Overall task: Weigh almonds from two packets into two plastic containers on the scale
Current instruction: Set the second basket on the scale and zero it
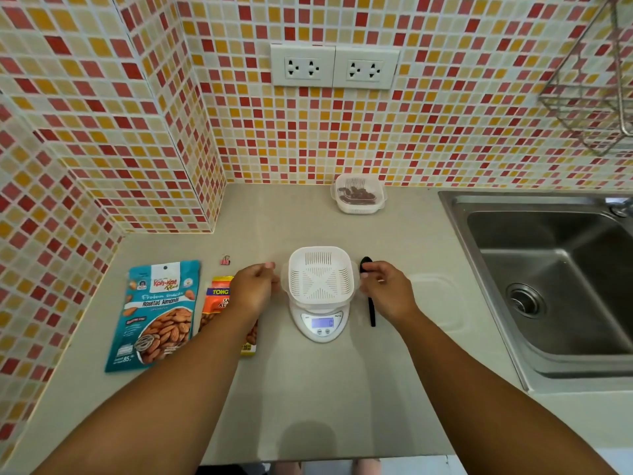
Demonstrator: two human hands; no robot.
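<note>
The empty white container [321,276] sits on the scale [321,323], right between both hands. The left hand [254,289] and right hand [388,290] touch its sides, fingers curled, holding nothing else. The almond packets [154,313] lie left, nearer the left hand.

The counter [308,389] is carrying two almond packets [154,313], a clip [225,259], a scale [322,323], a black spoon [370,303] and a container [358,197] seemingly holding almonds.

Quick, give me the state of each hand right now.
Left hand: fingers curled at the left edge of the empty container on the scale; grip cannot be told.
Right hand: same at the right edge.
</note>
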